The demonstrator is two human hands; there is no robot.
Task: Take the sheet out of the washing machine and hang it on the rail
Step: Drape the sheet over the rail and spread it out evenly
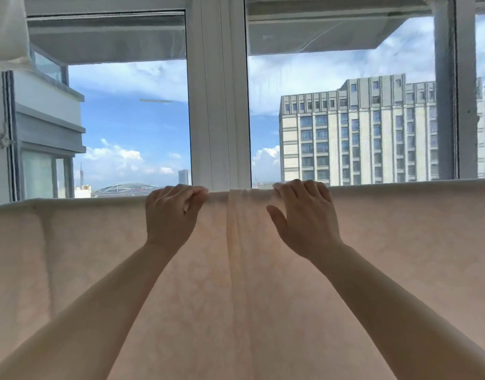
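While the pale pink sheet (386, 242) hangs across the lower half of the frame, draped over a rail hidden beneath its top fold, both hands sit at centre. Left hand (171, 215) pinches the top edge; right hand (304, 215) curls its fingers over it, thumb spread. Window (219, 105) stands behind.

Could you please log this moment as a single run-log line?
stage: hanging | sheet: draped over rail, bunched fold at centre | left hand: pinches top edge | right hand: fingers curled over top edge | rail: hidden
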